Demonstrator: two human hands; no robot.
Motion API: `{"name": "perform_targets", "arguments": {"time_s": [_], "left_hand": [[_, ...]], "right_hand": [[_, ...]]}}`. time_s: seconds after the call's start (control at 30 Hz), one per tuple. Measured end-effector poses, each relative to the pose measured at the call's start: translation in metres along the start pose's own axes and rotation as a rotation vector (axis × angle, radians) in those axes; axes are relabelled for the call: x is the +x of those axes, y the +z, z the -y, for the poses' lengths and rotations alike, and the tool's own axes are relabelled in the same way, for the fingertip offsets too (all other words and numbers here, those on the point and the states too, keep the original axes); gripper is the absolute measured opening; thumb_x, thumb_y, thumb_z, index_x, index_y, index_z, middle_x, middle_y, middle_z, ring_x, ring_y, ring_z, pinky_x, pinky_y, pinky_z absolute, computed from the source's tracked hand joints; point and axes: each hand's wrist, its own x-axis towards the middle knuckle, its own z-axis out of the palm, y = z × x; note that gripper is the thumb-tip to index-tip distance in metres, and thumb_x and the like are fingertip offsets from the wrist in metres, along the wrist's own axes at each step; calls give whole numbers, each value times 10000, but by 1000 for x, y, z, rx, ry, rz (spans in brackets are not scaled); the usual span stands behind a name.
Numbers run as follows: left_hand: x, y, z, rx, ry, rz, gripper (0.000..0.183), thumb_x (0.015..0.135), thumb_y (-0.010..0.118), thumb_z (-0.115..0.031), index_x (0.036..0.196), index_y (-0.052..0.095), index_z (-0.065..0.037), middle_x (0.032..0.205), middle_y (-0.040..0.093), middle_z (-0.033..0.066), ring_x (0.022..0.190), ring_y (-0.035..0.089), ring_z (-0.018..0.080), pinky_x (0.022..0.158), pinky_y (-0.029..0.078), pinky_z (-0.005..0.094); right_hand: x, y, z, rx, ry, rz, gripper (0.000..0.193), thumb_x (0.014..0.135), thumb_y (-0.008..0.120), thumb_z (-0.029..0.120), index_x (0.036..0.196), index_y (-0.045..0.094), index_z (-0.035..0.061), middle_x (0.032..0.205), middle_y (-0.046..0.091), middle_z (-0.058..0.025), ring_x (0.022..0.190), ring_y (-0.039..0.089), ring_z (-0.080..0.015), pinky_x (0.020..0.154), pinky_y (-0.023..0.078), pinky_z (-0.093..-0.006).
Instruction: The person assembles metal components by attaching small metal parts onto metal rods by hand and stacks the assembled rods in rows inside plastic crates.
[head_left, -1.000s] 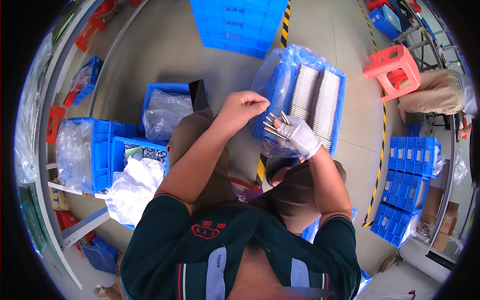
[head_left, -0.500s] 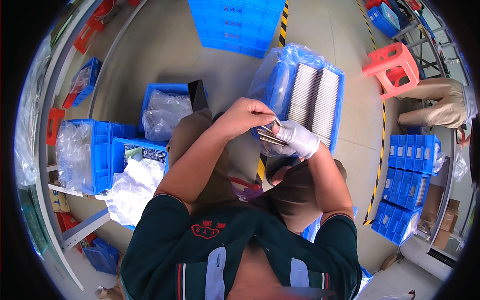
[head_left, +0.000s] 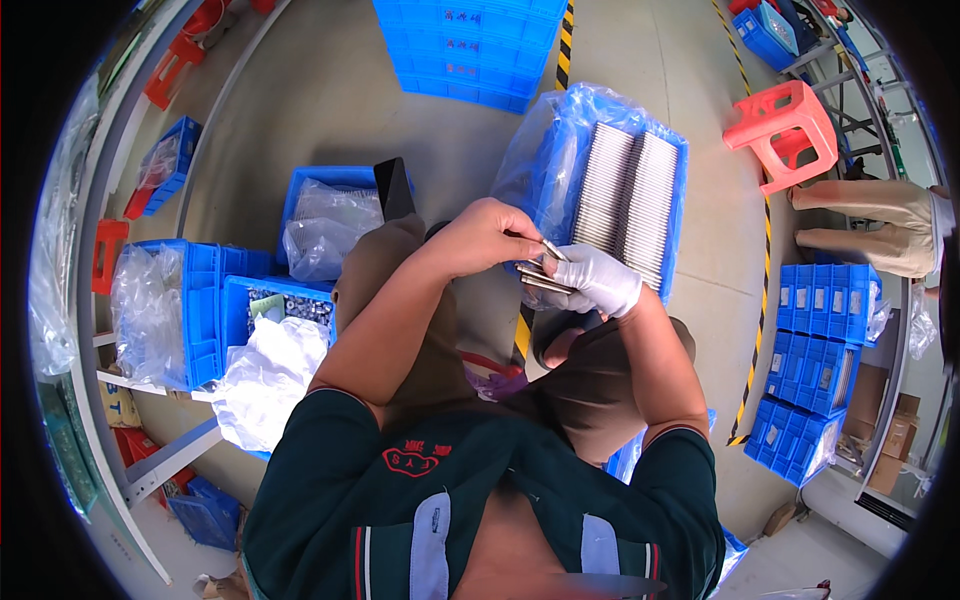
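Metal pins (head_left: 545, 284), slender, straight and silvery, are held in a small bundle by the white-gloved right hand (head_left: 600, 280), in front of the knees and beside the near end of a blue crate (head_left: 683, 190). Bright highlights are shown along their narrow bodies, parted by dark gaps; the exact count cannot be told, since their right-hand ends are covered by the curled, gloved fingers. The lower pins are stacked nearly side by side, their long axes laid almost level across the view and sloped slightly down to the right, with the exposed ends pointed left. An upper pin (head_left: 553, 250) is set at a steeper slant, its long axis run from upper left to lower right. Its upper-left end is pinched by the bare left hand (head_left: 490, 240), whose thumb and fingertips are drawn narrow; its lower end is met by the gloved hand. The crate is lined with clear plastic film (head_left: 530, 160) and filled with two long rows of thin, pale parts (head_left: 607, 180), packed closely on edge. Beneath it, grey floor (head_left: 700, 340) is seen.
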Motion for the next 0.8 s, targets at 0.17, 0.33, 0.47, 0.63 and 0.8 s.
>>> {"name": "perform_targets", "arguments": {"time_s": [0.17, 0.33, 0.47, 0.63, 0.8], "left_hand": [[3, 5, 2, 4, -6, -20, 125, 774, 632, -63, 856, 642, 31, 762, 626, 36, 720, 556, 79, 671, 438, 227], [1, 4, 2, -208, -41, 39, 140, 783, 622, -59, 889, 635, 32, 798, 627, 37, 747, 561, 85, 702, 443, 230], [3, 6, 7, -161, -42, 22, 153, 786, 615, -50, 916, 633, 29, 821, 630, 44, 763, 566, 89, 711, 445, 229], [5, 9, 7, -154, -60, 4, 149, 788, 607, -35, 919, 635, 31, 817, 630, 47, 767, 566, 90, 712, 445, 228], [3, 11, 3, -235, -56, 46, 141, 785, 605, -25, 911, 639, 29, 806, 624, 44, 757, 566, 91, 702, 446, 228]], "right_hand": [[5, 1, -9, -109, -81, -134, 275, 866, 547, 338, 848, 576, 65, 583, 434, 36, 461, 336, -33, 404, 219, -181], [4, -6, -10, 3, -46, -61, 246, 854, 575, 308, 836, 577, 63, 603, 478, 18, 482, 395, -45, 416, 272, -191], [-2, 2, 1, -82, -15, -143, 228, 849, 585, 287, 830, 584, 60, 597, 480, 18, 476, 397, -46, 416, 274, -190], [1, 1, -5, -175, -127, -222, 206, 830, 617, 244, 785, 597, 44, 553, 478, 14, 469, 407, -53, 422, 301, -196], [0, 3, -3, -177, -97, -209, 211, 820, 631, 230, 767, 592, 30, 542, 474, 11, 465, 404, -56, 420, 302, -205]]}}
